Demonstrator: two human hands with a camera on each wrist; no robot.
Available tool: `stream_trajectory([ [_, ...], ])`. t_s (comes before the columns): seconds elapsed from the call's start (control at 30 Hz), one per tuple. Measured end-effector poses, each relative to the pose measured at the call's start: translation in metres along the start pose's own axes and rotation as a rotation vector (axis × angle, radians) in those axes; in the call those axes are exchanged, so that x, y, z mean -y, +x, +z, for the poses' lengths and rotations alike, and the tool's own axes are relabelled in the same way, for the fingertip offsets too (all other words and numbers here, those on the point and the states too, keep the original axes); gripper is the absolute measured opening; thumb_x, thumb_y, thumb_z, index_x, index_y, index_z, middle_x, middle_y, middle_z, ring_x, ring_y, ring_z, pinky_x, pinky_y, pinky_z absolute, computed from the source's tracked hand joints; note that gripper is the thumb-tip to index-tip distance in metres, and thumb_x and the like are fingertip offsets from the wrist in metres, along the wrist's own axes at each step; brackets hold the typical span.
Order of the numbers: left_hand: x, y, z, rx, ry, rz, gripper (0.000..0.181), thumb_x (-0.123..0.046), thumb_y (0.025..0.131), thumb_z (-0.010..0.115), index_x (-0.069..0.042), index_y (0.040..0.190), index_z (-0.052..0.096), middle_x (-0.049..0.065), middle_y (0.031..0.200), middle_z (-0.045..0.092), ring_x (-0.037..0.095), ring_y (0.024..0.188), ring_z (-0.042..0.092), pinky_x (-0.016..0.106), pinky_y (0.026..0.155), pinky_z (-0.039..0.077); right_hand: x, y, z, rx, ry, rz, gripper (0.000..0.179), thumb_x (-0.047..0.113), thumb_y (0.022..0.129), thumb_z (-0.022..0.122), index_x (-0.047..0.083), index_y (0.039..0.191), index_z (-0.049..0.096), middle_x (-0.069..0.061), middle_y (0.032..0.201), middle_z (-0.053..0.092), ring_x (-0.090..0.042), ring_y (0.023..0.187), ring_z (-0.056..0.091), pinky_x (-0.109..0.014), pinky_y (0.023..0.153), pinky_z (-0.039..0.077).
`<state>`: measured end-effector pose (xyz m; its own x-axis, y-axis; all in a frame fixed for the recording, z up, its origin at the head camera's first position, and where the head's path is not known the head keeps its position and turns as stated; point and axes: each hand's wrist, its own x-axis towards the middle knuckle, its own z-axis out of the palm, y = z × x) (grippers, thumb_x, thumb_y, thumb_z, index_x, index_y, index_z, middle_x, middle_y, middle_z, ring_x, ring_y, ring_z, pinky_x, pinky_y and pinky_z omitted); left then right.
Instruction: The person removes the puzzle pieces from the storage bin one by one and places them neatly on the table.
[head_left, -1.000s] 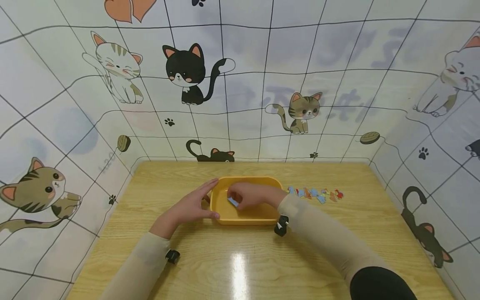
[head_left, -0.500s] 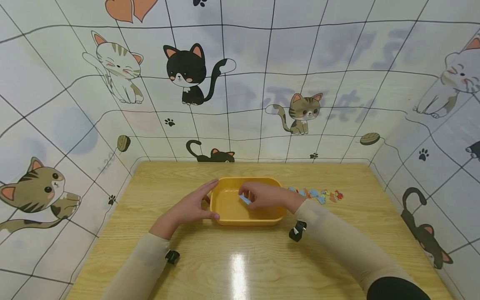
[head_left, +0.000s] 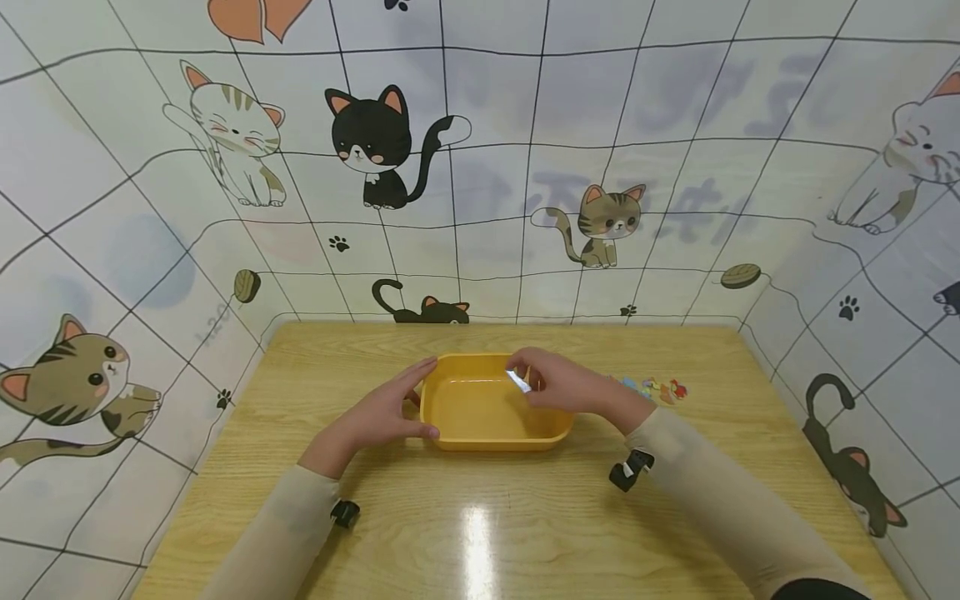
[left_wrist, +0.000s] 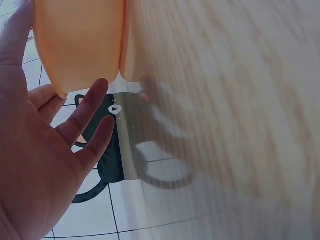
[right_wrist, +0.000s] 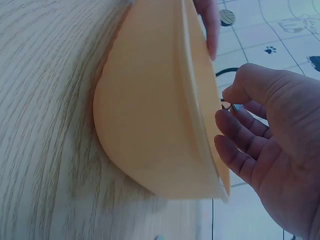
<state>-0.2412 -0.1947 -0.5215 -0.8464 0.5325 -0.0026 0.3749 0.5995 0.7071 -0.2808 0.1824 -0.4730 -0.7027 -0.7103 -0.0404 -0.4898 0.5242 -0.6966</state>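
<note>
My right hand [head_left: 558,382] pinches a small flat light-blue and white piece [head_left: 518,382] above the right end of a yellow plastic bin [head_left: 480,443]. In the right wrist view, the right hand [right_wrist: 280,130] curls beside the bin's rim [right_wrist: 192,95], its fingers hiding most of the piece. At the other end of the bin, my left hand [head_left: 378,412] spreads along the rim, thumb at the front corner and a finger at the back one. The left wrist view has its fingers [left_wrist: 82,117] loosely extended, some touching the bin's edge [left_wrist: 62,95].
Small colourful puzzle-like pieces [head_left: 648,388] lie in a row on the wooden table [head_left: 420,525], right of the bin and partly behind the right wrist. A wall with cartoon cats [head_left: 480,233] borders the table at the back and both sides.
My right hand has lifted the small piece from low inside the bin and moved it right, up to the right end. The left hand and the bin have stayed put.
</note>
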Motion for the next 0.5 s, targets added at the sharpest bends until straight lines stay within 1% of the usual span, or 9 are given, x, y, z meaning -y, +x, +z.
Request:
stream_trajectory([
  [0.17,-0.001,0.0,0.001,0.0,-0.005,-0.001,0.121,-0.054,0.084,0.096,-0.022,0.178,0.026,-0.007,0.184,0.019,0.013,0.109,0.067,0.05,0.109,0.052,-0.002,-0.017,-0.01,-0.061,0.02,0.016,0.052,0.003,0.099,0.072,0.006,0.148,0.058,-0.007,0.123,0.063,-0.02,0.091,0.063,-0.039,0.082,0.057],
  [0.3,-0.001,0.0,0.001,-0.004,0.005,-0.009,0.121,-0.055,0.084,0.096,-0.024,0.178,0.026,-0.011,0.184,0.018,0.012,0.109,0.067,0.049,0.109,0.053,-0.004,-0.032,-0.019,-0.102,0.02,0.019,0.051,0.002,0.1,0.073,0.007,0.149,0.058,-0.007,0.121,0.063,-0.02,0.092,0.064,-0.04,0.084,0.058],
  [0.5,0.001,0.0,0.002,-0.007,0.003,-0.014,0.119,-0.047,0.085,0.097,-0.025,0.178,0.026,-0.014,0.183,0.018,0.012,0.108,0.067,0.05,0.109,0.053,-0.009,-0.052,-0.031,-0.186,-0.01,0.004,0.049,0.0,0.099,0.074,0.006,0.145,0.06,-0.005,0.116,0.062,-0.02,0.09,0.063,-0.037,0.081,0.057],
])
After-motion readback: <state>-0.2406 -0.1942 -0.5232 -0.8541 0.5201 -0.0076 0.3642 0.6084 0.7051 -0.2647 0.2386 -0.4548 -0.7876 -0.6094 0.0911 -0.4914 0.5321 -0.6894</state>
